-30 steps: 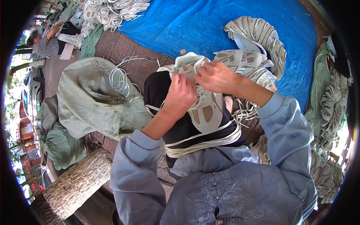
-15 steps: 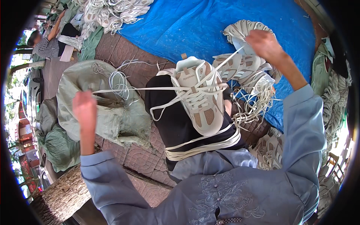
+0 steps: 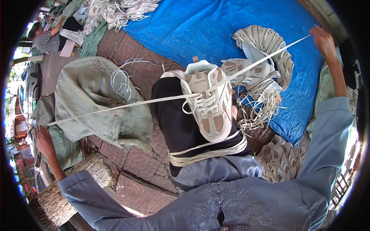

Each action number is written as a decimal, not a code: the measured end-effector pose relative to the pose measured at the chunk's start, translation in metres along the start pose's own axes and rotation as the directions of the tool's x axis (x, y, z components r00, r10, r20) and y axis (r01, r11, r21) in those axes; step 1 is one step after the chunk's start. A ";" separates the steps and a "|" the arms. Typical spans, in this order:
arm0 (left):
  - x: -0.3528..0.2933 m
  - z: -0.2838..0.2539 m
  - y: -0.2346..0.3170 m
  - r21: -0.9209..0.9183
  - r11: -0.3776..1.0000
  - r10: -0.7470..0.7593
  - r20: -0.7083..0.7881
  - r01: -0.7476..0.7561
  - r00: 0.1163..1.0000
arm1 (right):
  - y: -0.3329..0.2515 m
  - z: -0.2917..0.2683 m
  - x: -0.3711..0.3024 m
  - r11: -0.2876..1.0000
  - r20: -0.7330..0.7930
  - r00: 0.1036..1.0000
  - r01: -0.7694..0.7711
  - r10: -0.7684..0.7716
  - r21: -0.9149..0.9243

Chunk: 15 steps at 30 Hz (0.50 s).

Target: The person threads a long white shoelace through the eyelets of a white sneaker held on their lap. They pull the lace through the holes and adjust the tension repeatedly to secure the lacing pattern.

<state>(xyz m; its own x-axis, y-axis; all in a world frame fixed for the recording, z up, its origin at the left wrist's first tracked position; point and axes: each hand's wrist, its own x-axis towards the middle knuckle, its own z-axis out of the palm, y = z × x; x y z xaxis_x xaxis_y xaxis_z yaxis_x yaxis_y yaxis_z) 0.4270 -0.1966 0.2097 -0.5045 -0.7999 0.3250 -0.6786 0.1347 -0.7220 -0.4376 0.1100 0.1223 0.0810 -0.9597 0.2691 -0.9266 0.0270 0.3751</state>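
A white and tan sneaker point(image 3: 210, 102) rests on my black-clad thigh, its toe toward me. A flat cream shoelace point(image 3: 154, 101) runs from its upper eyelets out to both sides, stretched nearly straight. My left hand point(image 3: 45, 141), far out at the left, is closed on one end of the lace. At the upper right, over the edge of the blue tarp, my right hand point(image 3: 323, 41) grips the other end. Below the tongue the lace crosses, with one small loop at the shoe's left side. More cream laces point(image 3: 208, 156) are wrapped around my thigh under the toe.
A pale green sack point(image 3: 83, 86) with loose white lace on it lies at my left. Beyond the sneaker, a curved row of shoe uppers point(image 3: 283, 57) and tangled laces point(image 3: 266, 106) lie by the blue tarp point(image 3: 185, 27). Another person point(image 3: 50, 40) sits at the far left.
Both hands have moved outward, the left one down and left, the right one up and right. The lace is drawn longer and tighter, and the large loop beside the sneaker has shrunk.
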 end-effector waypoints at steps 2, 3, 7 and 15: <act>-0.003 -0.002 -0.004 0.040 0.999 -0.033 0.030 0.032 0.999 | 0.040 0.003 -0.023 0.992 0.116 0.989 -0.081 0.092 -0.098; -0.008 0.006 -0.002 0.036 0.999 -0.039 0.020 0.038 0.999 | 0.062 0.005 -0.039 0.991 0.081 0.991 -0.100 0.107 -0.088; -0.031 0.022 0.004 -0.003 1.000 -0.005 0.086 0.005 0.996 | 0.114 0.032 -0.092 0.974 0.102 0.969 -0.225 0.226 -0.024; 0.007 -0.065 0.215 -0.605 0.747 0.191 -0.204 -0.277 0.960 | -0.034 0.071 -0.053 0.982 0.140 0.972 -0.185 0.188 -0.035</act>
<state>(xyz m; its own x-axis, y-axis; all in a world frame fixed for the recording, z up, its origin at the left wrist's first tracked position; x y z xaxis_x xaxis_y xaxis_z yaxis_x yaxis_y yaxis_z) 0.2432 -0.1353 0.0960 -0.7229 -0.6228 0.2990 -0.6897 0.6757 -0.2601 -0.4368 0.1403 0.0321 -0.1472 -0.9670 0.2077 -0.9122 0.2140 0.3496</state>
